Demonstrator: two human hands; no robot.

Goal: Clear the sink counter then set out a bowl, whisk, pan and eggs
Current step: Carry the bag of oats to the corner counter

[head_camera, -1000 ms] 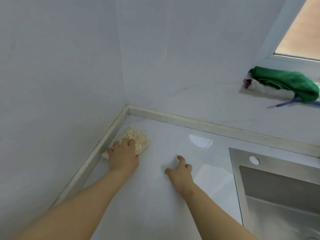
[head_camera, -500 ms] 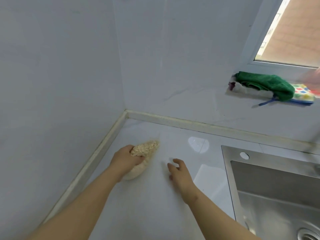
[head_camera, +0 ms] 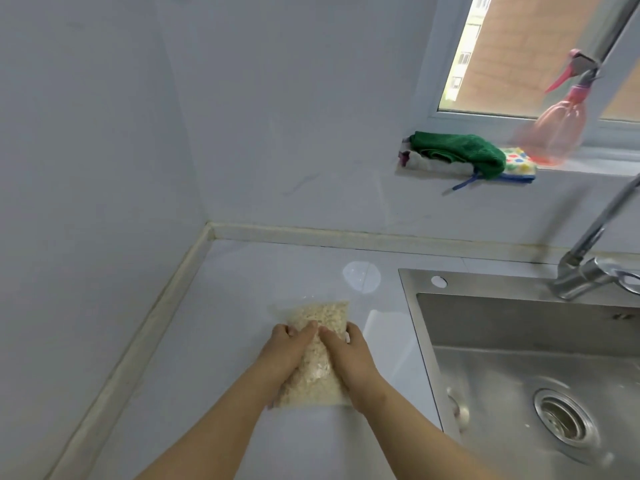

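Now: clear bag of flakes (head_camera: 317, 358), moved from corner to surface (head_camera: 242, 289) just left of sink (head_camera: 412, 306). Fingers of left hand (head_camera: 285, 355) and right hand (head_camera: 351, 356) clamped on bag, right newly joined. Clearing underway, likely lift-off next.

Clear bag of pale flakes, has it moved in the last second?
Yes. The clear bag of pale flakes left the wall corner, ending nearer the steel sink.

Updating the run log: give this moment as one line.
left hand, right hand: grip clear plastic bag of beige flakes | place: over white counter, left of steel sink
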